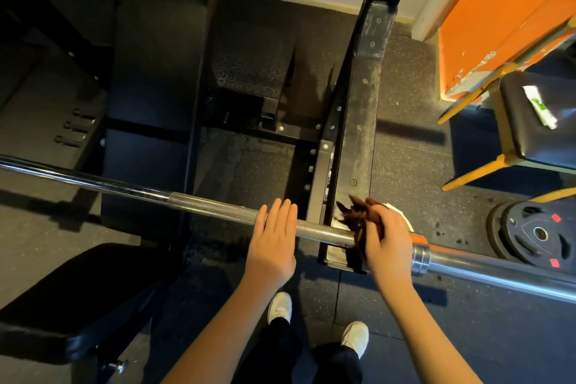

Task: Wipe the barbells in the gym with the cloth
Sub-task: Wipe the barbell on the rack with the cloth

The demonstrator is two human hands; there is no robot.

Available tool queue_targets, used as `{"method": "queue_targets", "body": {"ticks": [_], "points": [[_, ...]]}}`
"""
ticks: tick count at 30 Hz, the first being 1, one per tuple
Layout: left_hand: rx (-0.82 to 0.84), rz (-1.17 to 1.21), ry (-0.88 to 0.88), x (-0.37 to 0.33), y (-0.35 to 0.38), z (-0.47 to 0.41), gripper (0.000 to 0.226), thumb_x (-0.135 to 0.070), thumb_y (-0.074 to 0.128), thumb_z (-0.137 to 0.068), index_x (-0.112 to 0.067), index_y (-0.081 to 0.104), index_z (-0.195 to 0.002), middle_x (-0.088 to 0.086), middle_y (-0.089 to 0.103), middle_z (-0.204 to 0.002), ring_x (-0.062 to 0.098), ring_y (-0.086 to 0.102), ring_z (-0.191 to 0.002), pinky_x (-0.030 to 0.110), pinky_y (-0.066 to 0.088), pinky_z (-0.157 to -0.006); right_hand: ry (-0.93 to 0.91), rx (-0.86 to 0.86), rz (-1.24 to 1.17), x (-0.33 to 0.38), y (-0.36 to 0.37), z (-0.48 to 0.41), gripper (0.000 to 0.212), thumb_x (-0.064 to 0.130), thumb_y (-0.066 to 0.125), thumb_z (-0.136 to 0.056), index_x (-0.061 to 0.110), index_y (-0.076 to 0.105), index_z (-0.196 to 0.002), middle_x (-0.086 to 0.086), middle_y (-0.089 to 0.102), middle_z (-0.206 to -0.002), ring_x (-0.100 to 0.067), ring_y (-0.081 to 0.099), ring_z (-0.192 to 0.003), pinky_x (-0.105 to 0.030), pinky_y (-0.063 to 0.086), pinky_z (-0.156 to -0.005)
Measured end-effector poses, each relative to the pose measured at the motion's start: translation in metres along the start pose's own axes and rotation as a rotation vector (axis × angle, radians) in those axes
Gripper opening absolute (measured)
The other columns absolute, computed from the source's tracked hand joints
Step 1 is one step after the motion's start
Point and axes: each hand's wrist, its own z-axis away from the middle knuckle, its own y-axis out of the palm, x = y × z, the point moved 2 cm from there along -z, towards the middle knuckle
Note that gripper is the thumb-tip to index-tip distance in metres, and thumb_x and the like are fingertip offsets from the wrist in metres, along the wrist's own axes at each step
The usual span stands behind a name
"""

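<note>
A steel barbell (pixel 218 207) runs across the view from far left to lower right, resting on a black rack. My left hand (pixel 274 237) lies flat on the knurled shaft with straight fingers. To its right, my right hand (pixel 388 243) grips a dark brown cloth (pixel 358 215) wrapped around the shaft, just inside the shiny collar (pixel 420 256). The thicker sleeve (pixel 505 277) extends past the collar to the lower right.
A black bench (pixel 156 72) lies under the bar, with another black pad (pixel 78 296) at lower left. The rack upright (pixel 358 121) stands between my hands. A weight plate (pixel 536 234) lies on the floor at right, near a yellow-legged stool (pixel 536 121) and an orange panel (pixel 498 9).
</note>
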Motion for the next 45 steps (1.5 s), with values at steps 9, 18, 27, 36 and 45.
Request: {"method": "queue_targets", "body": {"ticks": [9,18,27,36,45], "points": [[0.008,-0.020,0.013,0.004,-0.009,-0.016,0.086,-0.036,0.049,-0.097,-0.007,-0.010,-0.153,0.011,-0.009,-0.163,0.027,-0.011,-0.149,0.047,-0.004,-0.121,-0.415,0.349,0.343,-0.001,0.023,0.006,0.040,0.031,0.060,-0.090,0.018,0.059,-0.128,-0.007,0.059,-0.131,-0.027,0.058,-0.116,-0.042,0.045,-0.099],[-0.040,0.083,0.047,0.008,-0.018,-0.037,0.086,-0.030,0.057,-0.093,-0.010,0.001,-0.155,0.007,0.008,-0.162,0.024,0.000,-0.150,0.043,0.002,-0.122,-0.398,0.229,0.266,0.037,0.059,0.004,0.037,0.009,0.077,-0.079,0.010,0.069,-0.115,-0.010,0.064,-0.126,-0.029,0.062,-0.113,-0.042,0.046,-0.099],[-0.045,0.116,0.058,0.012,-0.022,-0.049,0.094,-0.030,0.070,-0.085,-0.011,0.008,-0.154,0.004,0.016,-0.160,0.021,0.009,-0.149,0.040,0.004,-0.121,-0.163,0.104,0.258,-0.005,0.020,-0.005,0.030,0.008,0.066,-0.088,0.009,0.067,-0.118,-0.010,0.065,-0.123,-0.028,0.060,-0.112,-0.042,0.045,-0.100],[-0.009,0.001,0.004,0.006,-0.028,-0.047,0.099,-0.035,0.060,-0.091,-0.005,-0.012,-0.152,0.014,-0.010,-0.162,0.030,-0.013,-0.148,0.049,-0.006,-0.120,-0.315,0.173,0.292,0.009,0.017,-0.016,0.035,0.017,0.065,-0.090,0.013,0.063,-0.124,-0.007,0.065,-0.122,-0.025,0.062,-0.109,-0.038,0.047,-0.096],[-0.005,-0.164,-0.033,-0.006,-0.015,-0.034,0.093,-0.047,0.047,-0.096,-0.004,-0.022,-0.143,0.017,-0.012,-0.161,0.034,-0.015,-0.148,0.054,-0.008,-0.119,-0.300,0.122,0.345,0.045,0.063,-0.002,0.041,0.007,0.079,-0.074,0.011,0.070,-0.115,-0.009,0.065,-0.125,-0.030,0.060,-0.118,-0.047,0.043,-0.103]]}}
